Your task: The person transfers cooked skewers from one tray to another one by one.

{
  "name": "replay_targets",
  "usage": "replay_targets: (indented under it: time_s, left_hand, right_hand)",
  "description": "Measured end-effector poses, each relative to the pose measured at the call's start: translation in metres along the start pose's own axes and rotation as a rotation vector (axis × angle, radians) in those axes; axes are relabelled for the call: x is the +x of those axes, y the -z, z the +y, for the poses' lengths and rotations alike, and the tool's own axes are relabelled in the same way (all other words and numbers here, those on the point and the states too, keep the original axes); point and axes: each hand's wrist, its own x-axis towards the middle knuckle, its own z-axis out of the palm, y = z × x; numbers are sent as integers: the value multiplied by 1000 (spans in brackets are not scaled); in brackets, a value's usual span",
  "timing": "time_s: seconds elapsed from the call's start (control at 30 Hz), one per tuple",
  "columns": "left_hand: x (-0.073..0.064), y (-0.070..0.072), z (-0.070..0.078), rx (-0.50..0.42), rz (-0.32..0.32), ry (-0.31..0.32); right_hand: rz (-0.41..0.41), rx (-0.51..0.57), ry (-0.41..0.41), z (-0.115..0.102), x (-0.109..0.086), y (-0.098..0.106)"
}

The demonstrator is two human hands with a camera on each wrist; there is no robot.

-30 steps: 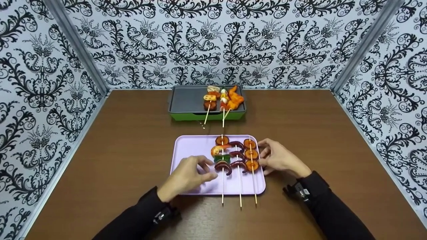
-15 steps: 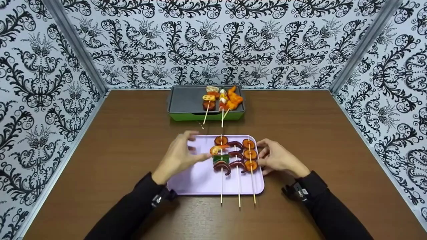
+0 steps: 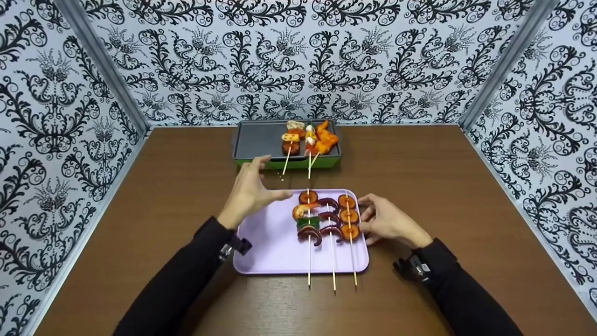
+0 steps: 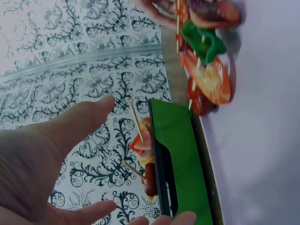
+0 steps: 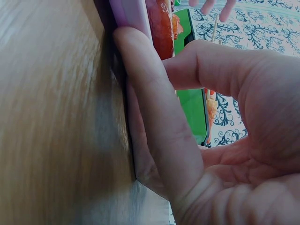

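Observation:
My left hand [image 3: 249, 193] is raised over the upper left of the lilac tray [image 3: 266, 254], thumb and fingers spread and nothing between them. In the left wrist view its thumb points towards the green side of the tabletop grill [image 4: 180, 140]. My right hand [image 3: 394, 219] holds the tray's right edge, its fingertips at the rim in the right wrist view. Three skewers lie side by side on the tray: one with shrimp [image 3: 304, 211], green pepper and a tentacle, one of tentacle pieces [image 3: 329, 217], and one of round orange-brown slices [image 3: 349, 216].
Behind the tray stands the grill with its dark plate [image 3: 259, 140]. On its right half lie a skewer with a yellow piece [image 3: 290, 137], a mixed skewer [image 3: 310, 140] and an orange wing-shaped piece [image 3: 326, 139]. Patterned walls [image 3: 289, 60] enclose the brown table [image 3: 419, 172].
My left hand has moved forward from beside the tentacle end of the shrimp skewer towards the grill, its fingers spreading wider. The right hand has stayed at the tray's edge.

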Motion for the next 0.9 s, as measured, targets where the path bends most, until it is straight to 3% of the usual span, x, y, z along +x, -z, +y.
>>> replay_targets:
  time_s: [0.27,0.53,0.9]
  left_hand:
    - [24,3,8,6,10,8]
    - [45,2,13,46,10,-24]
    - [67,2,19,50,-16,13]
  right_hand:
    - [5,-2,-7,1,2,0]
    - [-5,4,-8,1,0,0]
    - [-1,6,-13,0,1,0]
